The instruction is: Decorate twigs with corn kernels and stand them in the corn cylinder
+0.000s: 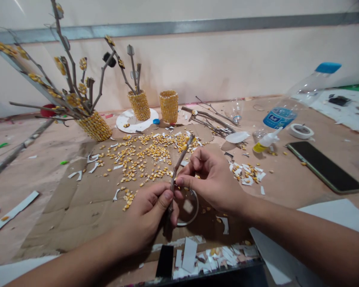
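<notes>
My left hand (157, 203) is closed around the lower part of a twig (181, 157), which leans upward and away from me. Yellow corn kernels (185, 140) are stuck near the twig's upper end. My right hand (209, 175) pinches at the twig's side just above the left thumb; a tiny pale bit shows at the fingertips, too small to name. Loose corn kernels (155, 153) lie scattered over the cardboard (74, 199) beyond my hands. Partly hidden below my fingers is a clear round lid-like disc (194, 215).
Behind stand a kernel-covered pot with branches (95, 126), a smaller pot with twigs (140, 105) and one without (168, 107). At right are a plastic bottle (299, 95), a glue bottle (266, 141), a tape roll (300, 131) and a phone (324, 165). Paper scraps (190, 253) lie in front.
</notes>
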Action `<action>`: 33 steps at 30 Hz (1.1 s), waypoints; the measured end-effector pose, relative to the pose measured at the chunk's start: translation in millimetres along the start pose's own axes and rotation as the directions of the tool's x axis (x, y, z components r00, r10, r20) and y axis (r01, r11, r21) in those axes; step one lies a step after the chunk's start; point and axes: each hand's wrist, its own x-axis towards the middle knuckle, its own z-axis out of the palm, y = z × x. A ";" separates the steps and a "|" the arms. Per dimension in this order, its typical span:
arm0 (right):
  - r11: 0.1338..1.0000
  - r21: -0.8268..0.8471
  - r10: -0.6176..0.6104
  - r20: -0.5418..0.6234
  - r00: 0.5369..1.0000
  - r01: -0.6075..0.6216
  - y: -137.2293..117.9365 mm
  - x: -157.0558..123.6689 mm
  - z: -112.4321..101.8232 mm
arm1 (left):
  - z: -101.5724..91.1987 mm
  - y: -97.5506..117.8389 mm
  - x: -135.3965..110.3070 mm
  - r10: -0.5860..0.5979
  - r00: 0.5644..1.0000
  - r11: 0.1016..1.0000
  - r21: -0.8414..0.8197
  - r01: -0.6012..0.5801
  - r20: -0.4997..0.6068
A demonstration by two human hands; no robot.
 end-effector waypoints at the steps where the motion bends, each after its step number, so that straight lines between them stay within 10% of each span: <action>1: 1.000 0.012 0.012 -0.004 1.000 -0.012 0.1 -0.5 0.5 | -0.5 -0.6 -0.1 0.011 1.000 1.000 0.027 -0.011 0.006; 13: 0.999 -0.007 0.031 -0.015 0.999 -0.031 -1.3 -4.2 1.8 | -4.4 -0.9 -3.9 0.044 0.999 0.986 0.158 -0.049 0.030; 33: 0.728 -0.645 -0.216 0.104 0.971 0.231 4.6 6.8 -14.1 | 5.0 24.7 -2.6 -0.092 0.996 0.822 -0.565 0.070 -0.010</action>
